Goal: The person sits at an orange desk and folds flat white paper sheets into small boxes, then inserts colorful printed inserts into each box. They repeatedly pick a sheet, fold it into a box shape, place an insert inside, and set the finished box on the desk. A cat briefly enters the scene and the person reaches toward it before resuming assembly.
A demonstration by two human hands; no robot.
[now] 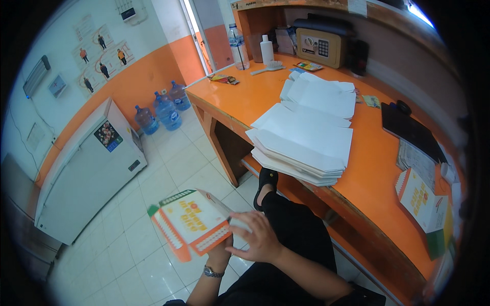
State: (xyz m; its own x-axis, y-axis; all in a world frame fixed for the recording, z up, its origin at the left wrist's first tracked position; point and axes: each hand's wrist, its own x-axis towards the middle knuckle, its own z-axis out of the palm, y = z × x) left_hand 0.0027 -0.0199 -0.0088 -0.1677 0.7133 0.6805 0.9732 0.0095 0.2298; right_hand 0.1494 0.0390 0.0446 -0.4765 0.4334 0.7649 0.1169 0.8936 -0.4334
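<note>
Over the tiled floor [163, 163], the seated person's left hand [222, 250], partly hidden, holds a printed orange-and-white carton [186, 217] from below; the right hand [258, 237], fingers spread, is at its side. Beside them, on the orange surface [370, 168], white folded cartons [306, 140] lie stacked; beyond stands a beige safe [320, 47].

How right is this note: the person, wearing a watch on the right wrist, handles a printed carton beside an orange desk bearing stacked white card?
The wrist is wrong: the head view shows the watch on the left wrist. The printed carton, orange desk and stacked white card stand as noted.
</note>
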